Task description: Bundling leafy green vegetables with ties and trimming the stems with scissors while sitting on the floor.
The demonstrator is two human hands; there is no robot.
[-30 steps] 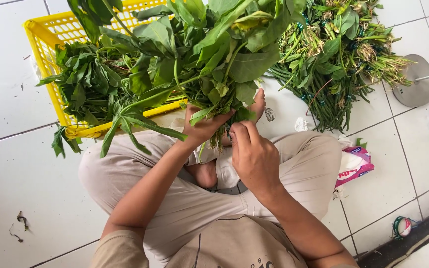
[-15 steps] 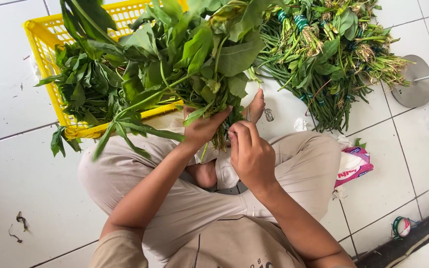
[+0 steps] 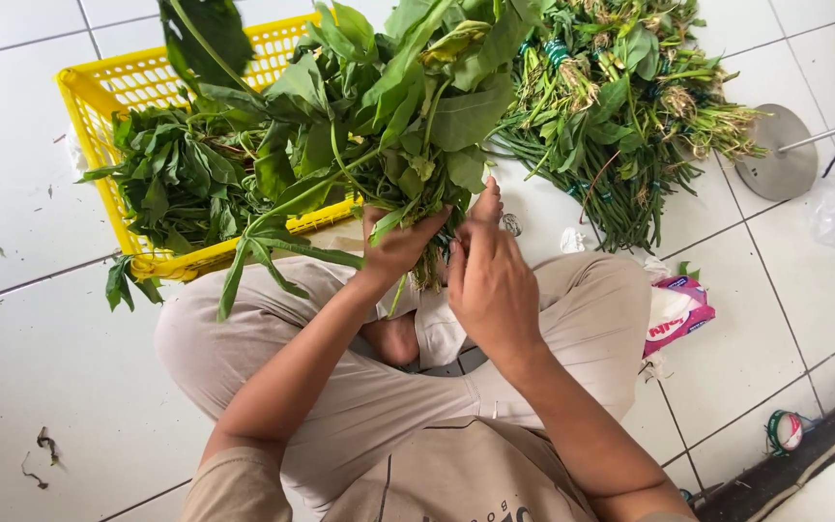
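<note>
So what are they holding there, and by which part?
The left hand grips a bunch of leafy greens by its lower stems; the right hand touches those stems.

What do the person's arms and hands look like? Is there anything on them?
Both arms are bare, with no sleeves over them. The left hand and right hand wear no gloves, and no rings, watch or bracelets show. The person wears beige trousers.

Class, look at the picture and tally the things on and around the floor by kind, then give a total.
Yellow crate: 1
Bunch of leafy greens in the left hand: 1
Pile of banded stalks: 1
Round metal base: 1
Pink packet: 1
Total: 5
</note>
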